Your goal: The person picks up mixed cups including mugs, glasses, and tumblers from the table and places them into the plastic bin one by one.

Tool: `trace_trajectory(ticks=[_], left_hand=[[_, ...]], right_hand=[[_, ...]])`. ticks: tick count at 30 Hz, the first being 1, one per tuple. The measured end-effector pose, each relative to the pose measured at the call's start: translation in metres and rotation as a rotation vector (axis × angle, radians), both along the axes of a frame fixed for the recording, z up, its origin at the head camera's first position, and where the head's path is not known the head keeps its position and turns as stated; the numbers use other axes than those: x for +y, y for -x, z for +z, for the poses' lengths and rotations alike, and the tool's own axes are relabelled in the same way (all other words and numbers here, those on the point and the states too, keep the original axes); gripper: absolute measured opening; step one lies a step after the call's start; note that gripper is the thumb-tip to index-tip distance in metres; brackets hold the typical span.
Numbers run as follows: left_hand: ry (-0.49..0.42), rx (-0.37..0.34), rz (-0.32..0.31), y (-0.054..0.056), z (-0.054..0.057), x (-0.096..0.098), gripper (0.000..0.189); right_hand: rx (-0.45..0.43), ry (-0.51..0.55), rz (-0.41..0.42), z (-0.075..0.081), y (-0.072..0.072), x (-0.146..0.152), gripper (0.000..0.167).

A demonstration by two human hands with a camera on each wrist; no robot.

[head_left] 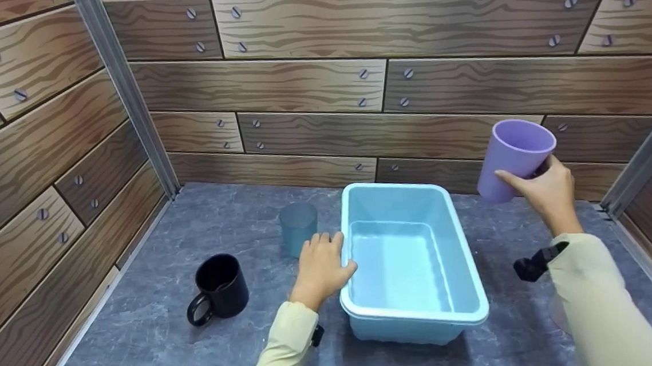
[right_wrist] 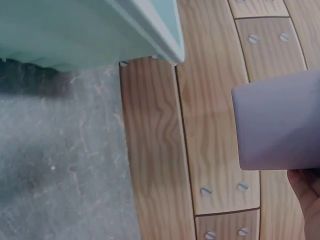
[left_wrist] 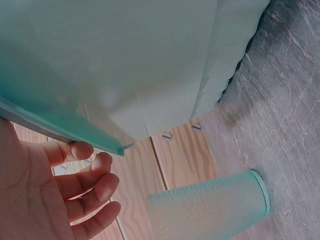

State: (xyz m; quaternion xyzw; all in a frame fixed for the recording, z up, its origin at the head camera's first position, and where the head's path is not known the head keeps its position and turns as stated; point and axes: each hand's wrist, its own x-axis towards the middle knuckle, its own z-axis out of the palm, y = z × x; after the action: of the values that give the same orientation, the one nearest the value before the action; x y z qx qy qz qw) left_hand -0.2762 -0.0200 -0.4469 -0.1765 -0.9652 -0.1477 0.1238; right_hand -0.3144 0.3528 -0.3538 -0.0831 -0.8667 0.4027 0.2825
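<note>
My right hand [head_left: 553, 193] grips a purple cup [head_left: 497, 171] by its side, raised at the right with its mouth tilted up. In the right wrist view the purple cup [right_wrist: 277, 122] is seen from the side, with fingers at its lower edge. My left hand [head_left: 320, 266] rests at the left rim of a light blue plastic tub [head_left: 401, 311], thumb over the rim. Its loosely bent fingers [left_wrist: 90, 205] hang outside the tub wall in the left wrist view. The tub's inside holds nothing. A translucent teal tumbler [head_left: 297, 225] stands just beyond the left hand.
A black mug [head_left: 224, 290] stands at the left, its handle toward the front left. Under the right sleeve [head_left: 598, 296], a pale object [head_left: 558, 313] is mostly hidden. Wood-patterned walls [head_left: 307, 81] enclose the grey marbled table [head_left: 147, 339] at the back and sides.
</note>
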Motion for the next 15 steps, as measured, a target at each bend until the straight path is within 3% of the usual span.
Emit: trace_trajectory(ticks=[15], left_hand=[[0.001,0.006,0.005,0.000,0.000,0.001,0.045]], right_hand=[[0.032,0.010,0.084,0.015,0.013,-0.046,0.070]])
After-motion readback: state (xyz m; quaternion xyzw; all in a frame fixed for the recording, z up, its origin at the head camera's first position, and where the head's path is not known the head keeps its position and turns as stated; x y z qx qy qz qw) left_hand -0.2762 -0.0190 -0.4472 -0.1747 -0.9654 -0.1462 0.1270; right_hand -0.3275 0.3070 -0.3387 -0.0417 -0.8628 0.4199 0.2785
